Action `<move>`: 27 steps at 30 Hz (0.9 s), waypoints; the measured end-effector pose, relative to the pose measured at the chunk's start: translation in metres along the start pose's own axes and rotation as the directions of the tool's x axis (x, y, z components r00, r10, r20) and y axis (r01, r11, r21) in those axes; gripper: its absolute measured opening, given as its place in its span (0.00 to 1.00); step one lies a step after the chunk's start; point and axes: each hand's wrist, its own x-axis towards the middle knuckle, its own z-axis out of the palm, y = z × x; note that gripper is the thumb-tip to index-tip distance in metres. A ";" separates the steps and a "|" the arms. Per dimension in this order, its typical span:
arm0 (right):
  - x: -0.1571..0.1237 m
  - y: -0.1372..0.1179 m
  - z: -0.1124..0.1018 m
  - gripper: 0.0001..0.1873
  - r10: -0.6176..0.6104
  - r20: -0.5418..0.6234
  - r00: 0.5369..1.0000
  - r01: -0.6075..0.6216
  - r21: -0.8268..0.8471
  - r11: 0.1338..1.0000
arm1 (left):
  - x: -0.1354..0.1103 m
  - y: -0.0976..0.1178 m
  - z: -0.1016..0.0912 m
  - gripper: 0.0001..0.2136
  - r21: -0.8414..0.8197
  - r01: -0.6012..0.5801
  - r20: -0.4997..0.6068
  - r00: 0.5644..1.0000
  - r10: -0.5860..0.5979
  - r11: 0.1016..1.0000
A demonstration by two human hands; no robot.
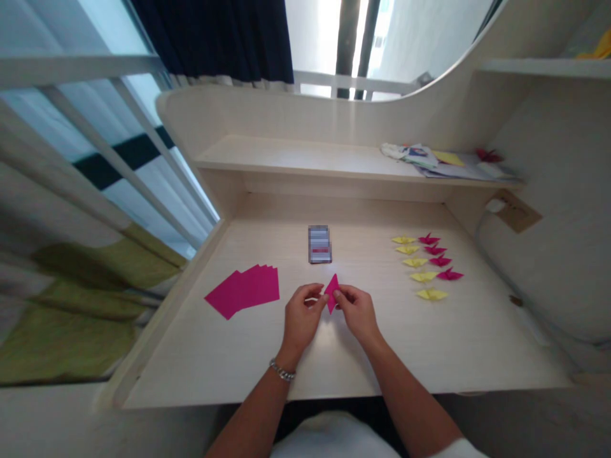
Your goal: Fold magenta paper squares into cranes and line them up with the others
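Both of my hands pinch a small folded piece of pink paper [332,289] just above the pale wooden desk [238,362]. My left hand [301,316], with a metal bracelet at the wrist, grips the paper's left side. My right hand [356,310] grips its right side. The paper's pointed tip sticks up between my fingers. A fanned stack of flat pink sheets [245,290] lies to the left of my hands.
A phone [319,244] lies flat behind my hands. To the right sit a row of yellow paper cranes [420,267] and a row of pink paper cranes [438,256]. Papers [443,164] lie on the raised shelf at the back right. A window railing runs along the left.
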 end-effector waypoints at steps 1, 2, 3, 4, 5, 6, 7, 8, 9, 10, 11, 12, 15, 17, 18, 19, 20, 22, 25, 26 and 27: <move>0.000 -0.001 0.000 0.14 0.011 0.004 1.000 -0.011 0.010 1.000 | 0.001 -0.001 0.000 0.11 -0.010 0.010 0.003 1.000 -0.010 1.000; 0.000 -0.002 0.000 0.14 0.018 0.002 1.000 -0.018 0.020 1.000 | 0.001 -0.002 0.000 0.11 -0.027 0.021 0.020 1.000 -0.020 0.999; -0.001 -0.002 0.000 0.14 0.021 -0.004 1.000 -0.021 0.030 0.999 | 0.002 -0.003 0.000 0.10 -0.049 0.035 0.044 0.998 -0.033 0.998; -0.001 -0.003 0.000 0.15 0.022 -0.012 1.000 -0.022 0.044 0.999 | 0.002 -0.003 0.000 0.10 -0.076 0.053 0.067 0.997 -0.048 0.996; -0.002 -0.003 0.000 0.16 0.022 -0.020 1.000 -0.021 0.060 0.998 | 0.002 -0.003 0.000 0.10 -0.108 0.073 0.087 0.994 -0.064 0.991; -0.002 -0.003 0.000 0.17 0.022 -0.027 0.999 -0.020 0.077 0.997 | 0.002 -0.003 0.001 0.10 -0.141 0.095 0.103 0.991 -0.081 0.985; -0.002 -0.003 0.001 0.18 0.021 -0.033 0.999 -0.018 0.092 0.996 | 0.002 -0.003 0.001 0.11 -0.170 0.115 0.113 0.989 -0.097 0.979; -0.003 -0.003 0.001 0.19 0.020 -0.039 0.999 -0.016 0.105 0.994 | 0.001 -0.003 0.001 0.11 -0.191 0.133 0.122 0.986 -0.111 0.973; -0.003 -0.003 0.001 0.20 0.019 -0.047 0.999 -0.013 0.113 0.993 | 0.001 -0.002 0.001 0.11 -0.204 0.146 0.126 0.985 -0.122 0.968; -0.004 -0.003 0.001 0.21 0.015 -0.057 0.998 -0.008 0.121 0.993 | 0.001 -0.001 0.001 0.12 -0.212 0.154 0.126 0.984 -0.130 0.965; -0.004 -0.003 0.002 0.21 0.010 -0.069 0.998 -0.001 0.127 0.992 | 0.001 0.000 0.002 0.12 -0.215 0.158 0.127 0.983 -0.133 0.964; -0.004 -0.004 0.002 0.21 0.004 -0.080 0.997 0.007 0.133 0.991 | 0.002 0.001 0.002 0.12 -0.219 0.160 0.126 0.983 -0.135 0.963; -0.006 -0.006 0.003 0.18 -0.014 -0.093 0.996 0.028 0.150 0.988 | 0.002 0.003 0.002 0.13 -0.237 0.157 0.123 0.984 -0.131 0.959; -0.006 -0.007 0.004 0.17 -0.021 -0.093 0.995 0.036 0.161 0.986 | 0.002 0.003 0.001 0.13 -0.248 0.154 0.124 0.984 -0.127 0.956; -0.006 -0.007 0.005 0.16 -0.022 -0.095 0.995 0.038 0.164 0.986 | 0.002 0.003 0.001 0.13 -0.251 0.153 0.126 0.984 -0.124 0.956; -0.006 -0.007 0.005 0.16 -0.023 -0.100 0.995 0.039 0.165 0.985 | 0.003 0.002 0.001 0.13 -0.253 0.152 0.130 0.984 -0.123 0.955; -0.005 -0.006 0.005 0.15 -0.023 -0.108 0.994 0.040 0.165 0.985 | 0.003 0.002 0.001 0.13 -0.254 0.152 0.131 0.984 -0.122 0.955; -0.004 -0.004 0.004 0.13 -0.026 -0.121 0.992 0.045 0.165 0.985 | 0.004 0.001 0.000 0.13 -0.253 0.155 0.133 0.983 -0.124 0.955; -0.001 0.000 0.001 0.10 -0.032 -0.091 0.995 0.048 0.175 0.983 | 0.004 0.001 0.000 0.14 -0.245 0.158 0.131 0.983 -0.129 0.957; 0.000 0.000 -0.001 0.10 -0.029 -0.067 0.997 0.041 0.180 0.983 | 0.004 0.002 0.000 0.14 -0.242 0.158 0.129 0.983 -0.130 0.957; 0.001 0.000 -0.002 0.10 -0.020 -0.037 0.999 0.026 0.185 0.982 | 0.004 0.003 0.000 0.14 -0.241 0.158 0.127 0.983 -0.131 0.958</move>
